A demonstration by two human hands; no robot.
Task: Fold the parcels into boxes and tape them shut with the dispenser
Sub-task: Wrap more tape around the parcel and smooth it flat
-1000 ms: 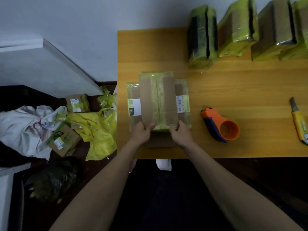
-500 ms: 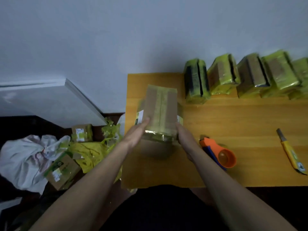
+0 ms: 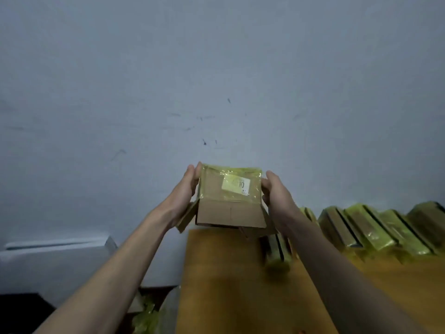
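Observation:
A cardboard parcel box point(image 3: 230, 201) with yellow-green tape over its upper part and a pale label is held up in the air in front of the wall, above the table's far left corner. My left hand point(image 3: 185, 191) presses its left side and my right hand point(image 3: 275, 192) presses its right side. Its bottom flaps hang loose and partly open. The tape dispenser is out of view.
The wooden table point(image 3: 216, 285) lies below, its left edge near the wall. A row of several yellow-taped parcels point(image 3: 375, 230) stands along the table's back right. Yellow plastic scraps point(image 3: 147, 319) lie on the floor at lower left. A white board point(image 3: 55, 254) leans at left.
Both hands lifted the parcel box off the table and raised it in front of the wall. The view tilted up, so the dispenser and the knife left the frame.

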